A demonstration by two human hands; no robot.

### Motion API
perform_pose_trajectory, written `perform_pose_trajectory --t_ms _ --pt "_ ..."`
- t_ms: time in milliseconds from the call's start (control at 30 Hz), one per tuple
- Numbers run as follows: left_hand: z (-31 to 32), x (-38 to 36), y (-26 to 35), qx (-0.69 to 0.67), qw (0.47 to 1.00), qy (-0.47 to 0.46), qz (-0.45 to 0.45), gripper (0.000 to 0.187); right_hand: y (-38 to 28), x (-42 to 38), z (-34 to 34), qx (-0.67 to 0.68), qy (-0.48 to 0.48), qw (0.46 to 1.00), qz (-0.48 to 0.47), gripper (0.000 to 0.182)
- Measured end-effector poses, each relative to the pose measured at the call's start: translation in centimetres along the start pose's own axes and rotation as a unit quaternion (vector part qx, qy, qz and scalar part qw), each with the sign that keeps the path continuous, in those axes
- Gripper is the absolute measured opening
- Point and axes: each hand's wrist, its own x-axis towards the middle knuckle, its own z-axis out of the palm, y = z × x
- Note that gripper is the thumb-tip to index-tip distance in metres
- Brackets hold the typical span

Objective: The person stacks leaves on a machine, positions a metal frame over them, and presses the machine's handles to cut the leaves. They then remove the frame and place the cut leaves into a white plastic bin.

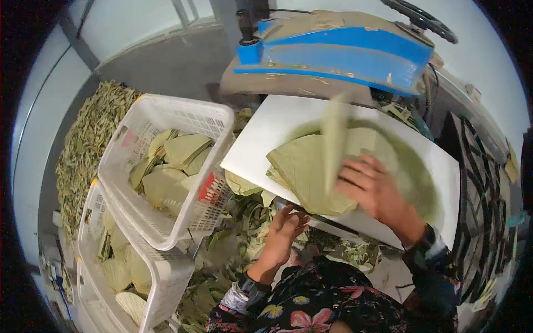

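Note:
On the white board lies a fanned stack of large, flat, dried green leaves, which look like folded lotus leaves. My right hand is over the stack, its fingers closed at the side of a raised leaf that stands on edge and is smeared by motion. Part of my right hand's grip is hidden behind that leaf. Below the board's near edge is my left hand, palm up, with loosely curled fingers slightly apart and nothing visible in them.
A blue machine with a black handwheel stands behind the board. Left are stacked white crates holding cut leaves, beside a heap of leaf scraps. Black racks stand at right. Scraps lie below.

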Motion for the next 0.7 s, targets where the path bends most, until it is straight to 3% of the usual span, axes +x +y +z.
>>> perform_pose_trajectory --t_ms 133,167,233,267,333,367,433,500,567,700 --pt "-0.8 -0.5 -0.5 -0.041 0.999 0.026 -0.009 0.047 2.5 0.2 4.5 0.011 -0.15 0.985 -0.082 0.049" --pt "-1.1 -0.6 -0.8 -0.053 0.998 0.025 -0.014 0.046 3.1 -0.2 4.4 0.015 -0.147 0.985 -0.089 0.049" --pt "-0.9 -0.7 -1.0 -0.07 0.997 0.03 -0.017 0.044 3.5 0.5 1.8 0.134 -0.228 0.964 -0.032 0.049" --pt "-0.6 -0.7 -1.1 -0.075 0.996 0.035 -0.015 0.045 4.7 0.5 2.1 0.136 -0.229 0.963 -0.041 0.049" --pt "-0.2 -0.8 -1.3 -0.084 0.995 0.051 -0.007 0.047 8.4 0.6 3.4 0.41 -0.112 0.896 0.129 0.051" --pt "0.1 -0.4 -1.3 -0.093 0.995 0.031 -0.023 0.05 10.0 1.4 4.7 0.417 -0.116 0.894 0.117 0.051" --pt "0.8 0.2 -1.0 -0.104 0.994 0.03 -0.023 0.053 12.6 3.7 7.7 0.256 -0.135 0.9 0.326 0.057" --pt "1.5 0.3 -0.4 -0.062 0.997 0.02 -0.052 0.063 13.0 4.5 10.3 0.183 -0.201 0.887 0.373 0.062" --pt "1.3 0.3 -0.4 -0.065 0.995 0.034 -0.074 0.065 11.3 5.0 10.3 0.116 -0.223 0.912 0.325 0.063" --pt "0.3 -1.1 0.7 -0.159 0.986 -0.029 -0.034 0.065 5.2 5.8 9.7 0.117 -0.252 0.927 0.253 0.054"
